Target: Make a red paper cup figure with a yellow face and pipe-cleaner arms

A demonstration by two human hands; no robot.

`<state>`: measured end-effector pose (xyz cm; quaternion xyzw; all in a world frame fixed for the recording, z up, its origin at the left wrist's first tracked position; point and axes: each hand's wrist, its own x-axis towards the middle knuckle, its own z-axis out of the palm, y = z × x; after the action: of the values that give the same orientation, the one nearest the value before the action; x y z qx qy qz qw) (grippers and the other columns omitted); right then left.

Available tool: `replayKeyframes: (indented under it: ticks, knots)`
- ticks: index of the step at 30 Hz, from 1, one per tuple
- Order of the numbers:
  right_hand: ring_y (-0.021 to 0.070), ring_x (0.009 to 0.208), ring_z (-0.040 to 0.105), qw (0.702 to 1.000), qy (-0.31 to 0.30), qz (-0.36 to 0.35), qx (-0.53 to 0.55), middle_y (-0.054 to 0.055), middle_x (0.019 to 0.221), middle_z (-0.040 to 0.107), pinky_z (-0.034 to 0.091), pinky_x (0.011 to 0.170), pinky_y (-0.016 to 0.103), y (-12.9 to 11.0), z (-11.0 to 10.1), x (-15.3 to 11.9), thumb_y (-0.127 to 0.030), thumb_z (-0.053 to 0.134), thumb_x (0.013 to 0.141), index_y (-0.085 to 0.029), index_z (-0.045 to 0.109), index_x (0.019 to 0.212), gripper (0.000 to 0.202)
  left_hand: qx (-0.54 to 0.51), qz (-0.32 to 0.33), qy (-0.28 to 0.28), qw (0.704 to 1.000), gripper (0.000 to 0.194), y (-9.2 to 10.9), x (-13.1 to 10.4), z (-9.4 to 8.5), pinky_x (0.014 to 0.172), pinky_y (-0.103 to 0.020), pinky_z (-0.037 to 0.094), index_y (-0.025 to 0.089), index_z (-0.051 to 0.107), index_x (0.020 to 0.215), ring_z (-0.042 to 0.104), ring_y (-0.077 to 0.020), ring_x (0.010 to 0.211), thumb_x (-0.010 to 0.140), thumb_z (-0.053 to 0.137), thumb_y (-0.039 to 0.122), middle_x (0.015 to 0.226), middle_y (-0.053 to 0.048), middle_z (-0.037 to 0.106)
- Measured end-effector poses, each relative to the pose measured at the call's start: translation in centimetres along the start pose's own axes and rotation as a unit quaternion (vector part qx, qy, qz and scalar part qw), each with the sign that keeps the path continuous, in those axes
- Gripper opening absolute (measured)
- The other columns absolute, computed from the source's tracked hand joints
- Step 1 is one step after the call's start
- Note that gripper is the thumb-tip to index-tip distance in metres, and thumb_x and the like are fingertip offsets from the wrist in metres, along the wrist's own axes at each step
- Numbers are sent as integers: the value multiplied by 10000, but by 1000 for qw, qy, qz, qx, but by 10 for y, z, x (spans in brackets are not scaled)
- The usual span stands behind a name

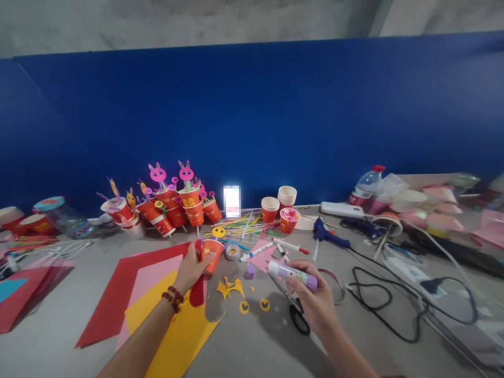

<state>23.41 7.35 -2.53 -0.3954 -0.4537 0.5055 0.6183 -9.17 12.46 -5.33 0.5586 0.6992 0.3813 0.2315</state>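
My left hand [190, 269] is closed around a red paper cup [211, 255], with a yellow paper face [218, 232] rising just behind its rim. A purple-and-white glue stick [293, 274] lies in the grip of my right hand [313, 296], its white end pointing left. Below that hand is a pair of black-handled scissors [299, 319]. Between my hands, two small yellow discs with dark green marks [254, 306] lie on the grey table beside yellow paper scraps [230, 287]. A small purple cap [251, 271] stands near the roll of tape [232, 252].
Coloured paper sheets [173, 336] spread under my left arm. Decorated red cups [191, 205] crowd the back left. White cups [287, 195], markers [291, 245] and pipe cleaners [248, 226] lie at the centre back. A blue glue gun [328, 233] trails a black cable [378, 294] on the right.
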Motion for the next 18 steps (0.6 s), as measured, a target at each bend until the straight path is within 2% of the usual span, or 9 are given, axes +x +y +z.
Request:
replayKeyframes:
  ticks: [3, 6, 11, 15, 18]
  knots:
    - [111, 590, 490, 999, 28, -10, 18, 5, 769, 633, 413, 531, 209, -7, 0, -2, -378, 857, 716, -212, 725, 906, 285, -23, 6, 9, 1000, 768, 9, -9, -5, 882, -478, 530, 142, 352, 1415, 690, -314, 986, 824, 590, 571, 1100, -134, 677]
    - [117, 597, 502, 998, 53, -29, 17, 3, 765, 623, 418, 532, 213, -13, 2, -9, -368, 854, 716, -217, 728, 896, 267, -46, 60, 42, 996, 727, 25, -33, -13, 1042, -479, 453, 192, 335, 1421, 561, -316, 1248, 828, 609, 510, 1341, -152, 559]
    - [154, 609, 530, 996, 65, -61, -24, 33, 802, 643, 440, 530, 251, -19, 13, -29, -364, 799, 761, -224, 722, 915, 221, 0, 171, 72, 983, 509, 58, -89, -19, 1034, -517, 463, 201, 471, 1270, 555, -326, 1186, 838, 625, 421, 1229, -132, 540]
    - [190, 676, 581, 993, 45, -83, -65, 60, 860, 662, 467, 549, 267, -18, 27, -41, -345, 773, 780, -226, 720, 914, 186, 21, 211, 119, 970, 618, 65, -119, -11, 1014, -520, 490, 209, 414, 1334, 549, -337, 1197, 799, 669, 383, 1282, -148, 502]
    - [183, 690, 583, 990, 46, -102, -84, 46, 847, 651, 467, 570, 259, -17, 33, -44, -314, 757, 799, -235, 717, 911, 142, 20, 199, 111, 973, 674, 63, -130, -4, 985, -484, 526, 223, 380, 1383, 586, -326, 1184, 800, 678, 382, 1311, -146, 537]
